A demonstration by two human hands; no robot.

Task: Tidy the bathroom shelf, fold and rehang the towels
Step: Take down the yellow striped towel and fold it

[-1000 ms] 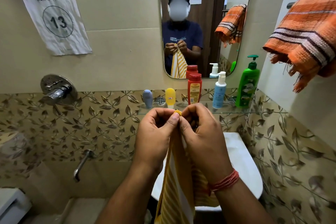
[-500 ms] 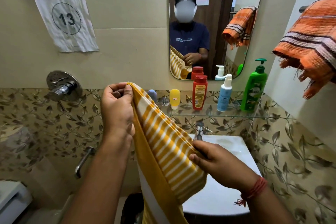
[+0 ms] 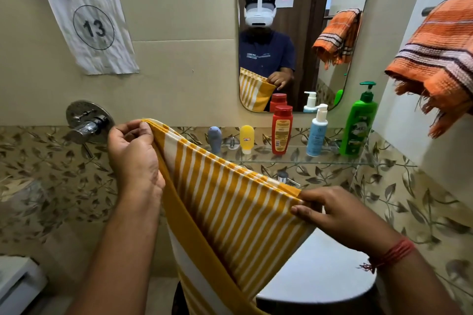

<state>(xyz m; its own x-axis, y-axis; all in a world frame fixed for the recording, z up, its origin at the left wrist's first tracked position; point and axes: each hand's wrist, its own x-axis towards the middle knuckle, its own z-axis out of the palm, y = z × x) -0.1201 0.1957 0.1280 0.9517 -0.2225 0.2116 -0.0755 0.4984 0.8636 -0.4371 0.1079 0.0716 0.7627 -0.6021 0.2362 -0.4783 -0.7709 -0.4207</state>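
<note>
A yellow and white striped towel (image 3: 230,207) hangs doubled over between my hands, stretched along its top edge in front of the basin. My left hand (image 3: 133,156) pinches its upper left corner near the wall tap. My right hand (image 3: 337,215) pinches the lower right end of that edge above the basin. An orange striped towel (image 3: 440,59) hangs bunched on a rail on the right wall. On the glass shelf (image 3: 294,161) stand a grey-blue tube (image 3: 214,138), a yellow tube (image 3: 247,138), a red bottle (image 3: 281,130), a light blue pump bottle (image 3: 316,133) and a green pump bottle (image 3: 358,123).
A white basin (image 3: 320,268) sits below the shelf, its tap (image 3: 284,178) partly hidden by the towel. A mirror (image 3: 294,33) above the shelf reflects me. A chrome mixer valve (image 3: 88,121) and a paper sign (image 3: 88,20) are on the left wall.
My hands, together at the towel's top a second ago, have moved apart. The left went up and left, the right down and right, and the towel's edge is now stretched out between them.
</note>
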